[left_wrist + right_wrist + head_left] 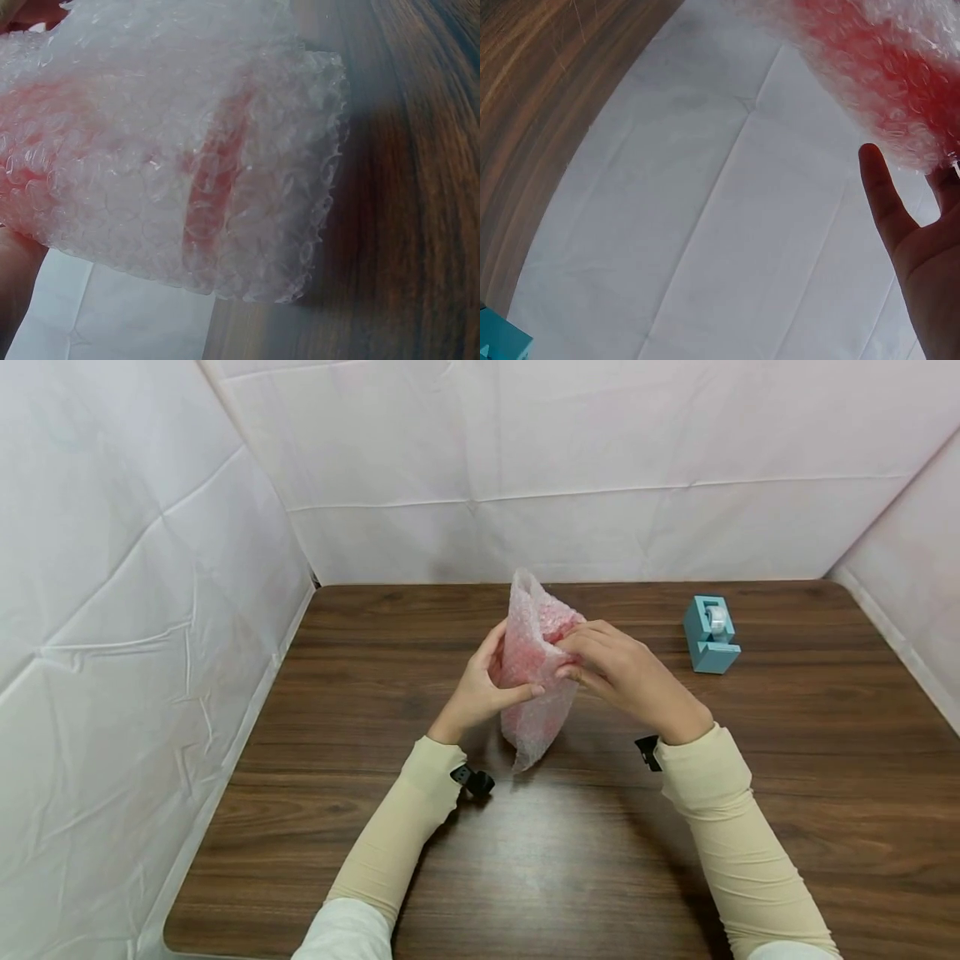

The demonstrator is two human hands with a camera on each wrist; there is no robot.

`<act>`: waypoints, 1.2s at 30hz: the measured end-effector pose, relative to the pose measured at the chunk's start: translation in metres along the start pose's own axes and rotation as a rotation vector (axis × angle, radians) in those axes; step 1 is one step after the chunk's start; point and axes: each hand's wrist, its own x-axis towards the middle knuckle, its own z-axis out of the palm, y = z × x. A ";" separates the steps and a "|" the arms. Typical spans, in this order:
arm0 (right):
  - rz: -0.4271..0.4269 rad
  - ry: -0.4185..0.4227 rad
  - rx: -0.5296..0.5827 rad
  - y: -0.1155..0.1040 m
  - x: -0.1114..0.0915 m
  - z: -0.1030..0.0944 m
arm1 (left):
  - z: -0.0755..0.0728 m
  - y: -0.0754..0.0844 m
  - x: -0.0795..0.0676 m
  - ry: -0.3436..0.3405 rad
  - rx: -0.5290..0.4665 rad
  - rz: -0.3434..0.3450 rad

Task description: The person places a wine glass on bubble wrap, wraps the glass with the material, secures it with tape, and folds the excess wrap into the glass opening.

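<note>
Between my hands, a bubble wrap bundle point(534, 720) stands tilted over the table, its upper end gaping. Something red point(217, 184) shows blurred through the bubbles in the left wrist view; its kind is hidden. My left hand point(478, 689) grips the bundle from the left, thumb across the near face and fingers behind it. With my right hand point(633, 670) I pinch the wrap at the right edge of the opening, thumb below and fingertips at the lip. The right wrist view shows part of that hand beneath the red-tinted wrap point(900, 97).
A blue tape dispenser point(712, 643) with a clear roll stands at the back right of the dark wooden table point(360, 693). White cloth walls point(570, 460) rise behind the table and at both sides. Small dark cameras point(476, 781) sit at the wrists.
</note>
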 end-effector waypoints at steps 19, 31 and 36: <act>0.042 -0.097 -0.009 -0.003 0.000 -0.008 | 0.001 -0.001 -0.001 -0.025 0.048 -0.003; -0.007 0.074 -0.025 -0.004 0.000 -0.004 | 0.002 0.000 -0.001 -0.028 -0.013 0.009; -0.001 0.086 -0.058 -0.003 0.000 -0.005 | 0.003 0.001 -0.001 -0.029 -0.016 0.018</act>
